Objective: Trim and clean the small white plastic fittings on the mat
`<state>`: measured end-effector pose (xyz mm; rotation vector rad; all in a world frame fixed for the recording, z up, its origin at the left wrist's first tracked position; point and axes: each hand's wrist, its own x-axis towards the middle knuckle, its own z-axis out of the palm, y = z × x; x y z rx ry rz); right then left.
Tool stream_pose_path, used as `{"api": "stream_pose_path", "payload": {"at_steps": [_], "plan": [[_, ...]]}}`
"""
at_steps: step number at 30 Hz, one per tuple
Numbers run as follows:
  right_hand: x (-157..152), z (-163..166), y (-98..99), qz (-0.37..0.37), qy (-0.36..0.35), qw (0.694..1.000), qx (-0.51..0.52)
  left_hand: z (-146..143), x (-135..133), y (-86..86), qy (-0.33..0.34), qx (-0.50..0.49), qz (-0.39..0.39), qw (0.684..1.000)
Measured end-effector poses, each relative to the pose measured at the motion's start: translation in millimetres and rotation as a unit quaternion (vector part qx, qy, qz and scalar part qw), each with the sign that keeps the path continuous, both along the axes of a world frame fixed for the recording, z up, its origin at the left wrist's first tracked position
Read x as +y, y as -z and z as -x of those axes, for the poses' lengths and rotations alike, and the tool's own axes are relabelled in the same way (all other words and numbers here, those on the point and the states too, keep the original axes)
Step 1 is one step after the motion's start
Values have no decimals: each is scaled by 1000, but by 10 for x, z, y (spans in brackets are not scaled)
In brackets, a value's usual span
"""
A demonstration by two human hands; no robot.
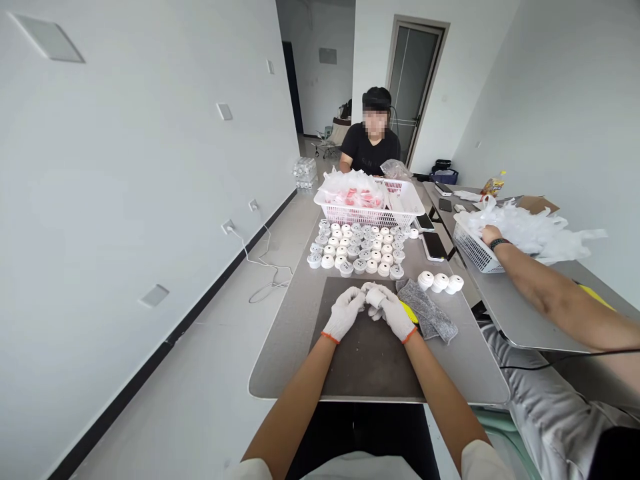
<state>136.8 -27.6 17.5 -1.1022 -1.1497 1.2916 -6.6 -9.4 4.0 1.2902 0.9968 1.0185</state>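
Observation:
Both my hands wear white knit gloves with orange cuffs and meet over a dark mat (360, 360) on the grey table. My left hand (344, 312) and my right hand (393, 312) are closed together on a small white round piece (374, 297) between the fingertips. A yellow object (410, 312) peeks out beside my right hand, on a grey cloth (430, 313). Three white round pieces (440, 282) lie in a row beyond the cloth. Several rows of the same pieces (357, 250) fill the table's middle.
A white basket (400, 212) with bagged red and white items stands at the far end, where a person in black sits. Two phones (433, 245) lie at the right edge. To the right, another person's arm (540, 287) reaches into a basket (475, 252) of plastic bags on a second table.

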Motion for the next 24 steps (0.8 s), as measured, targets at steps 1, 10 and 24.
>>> {"api": "stream_pose_path", "payload": {"at_steps": [1,10,24], "plan": [[-12,-18,9,5,0,1000,-3,0,3,5,1,-5,2,1000],[-177,-138,70,29,-33,999,-14,-7,-33,-82,-11,18,37,999],[-200,-63,8,30,31,997,-57,-25,-44,-9,-27,162,-107,981]]}}
